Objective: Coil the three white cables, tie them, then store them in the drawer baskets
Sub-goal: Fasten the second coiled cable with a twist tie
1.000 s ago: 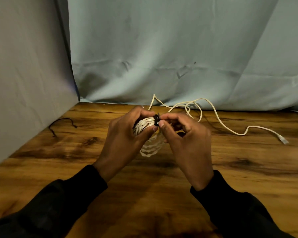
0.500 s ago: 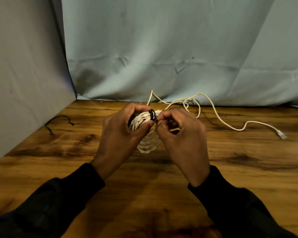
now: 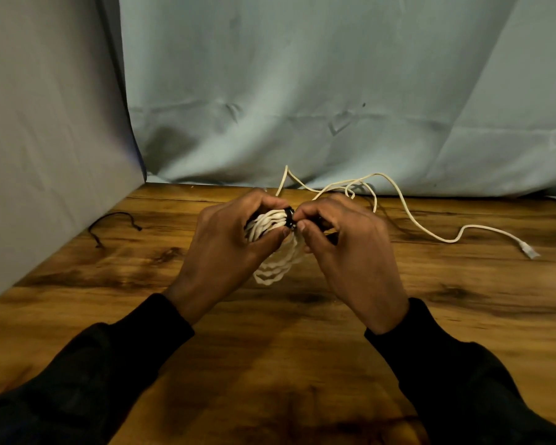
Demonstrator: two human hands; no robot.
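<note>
A: What are the hands doing?

B: The left hand (image 3: 228,242) is closed around the coil (image 3: 272,248), held above the table (image 3: 302,364) near its middle. The right hand (image 3: 350,248) pinches the black tie (image 3: 289,218) wrapped around the coil's top.

A: Anything else about?

B: A loose cable (image 3: 408,213) trails right behind the hands, its plug (image 3: 528,251) lying far right. A spare tie (image 3: 109,224) sits at far left by the curtain (image 3: 302,91). No drawer shows.

A: What might go wrong?

B: If the pinch slips before the tie is fastened, I'd expect the loops to spring apart. The loose cable could also snag the right hand.

A: Any change from a second ago?

B: Little. The grips match; the tie sits slightly left of where it was.
</note>
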